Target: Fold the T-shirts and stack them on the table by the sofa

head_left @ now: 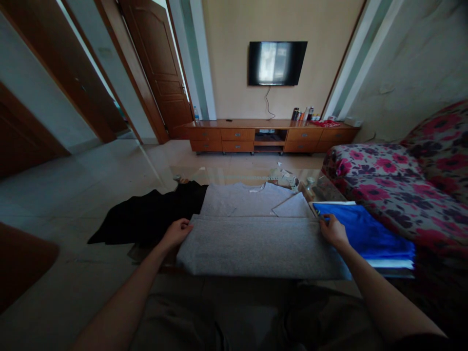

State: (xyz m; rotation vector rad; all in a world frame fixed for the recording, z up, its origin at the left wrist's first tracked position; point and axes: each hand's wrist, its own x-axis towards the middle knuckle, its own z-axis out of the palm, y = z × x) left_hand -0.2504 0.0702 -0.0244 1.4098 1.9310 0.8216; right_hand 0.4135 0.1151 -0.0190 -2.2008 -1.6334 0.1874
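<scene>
A grey T-shirt (252,243) lies across the glass coffee table in front of me, its neckline at the far side. The lower part is folded up over the body, and the sleeves are tucked inward. My left hand (178,231) pinches the left end of the folded edge. At the right end of that same edge, my right hand (333,230) has its fingers closed on the cloth. Black clothing (153,212) lies in a heap left of the shirt. Folded blue clothing (369,229) with white edges sits just beyond my right hand.
A floral-covered sofa (383,170) stands at the right. Behind the glass table (234,173) runs a low wooden TV cabinet (237,134) with several bottles on its right part. A television (277,63) hangs above. A brown rounded furniture edge (25,258) juts in at left.
</scene>
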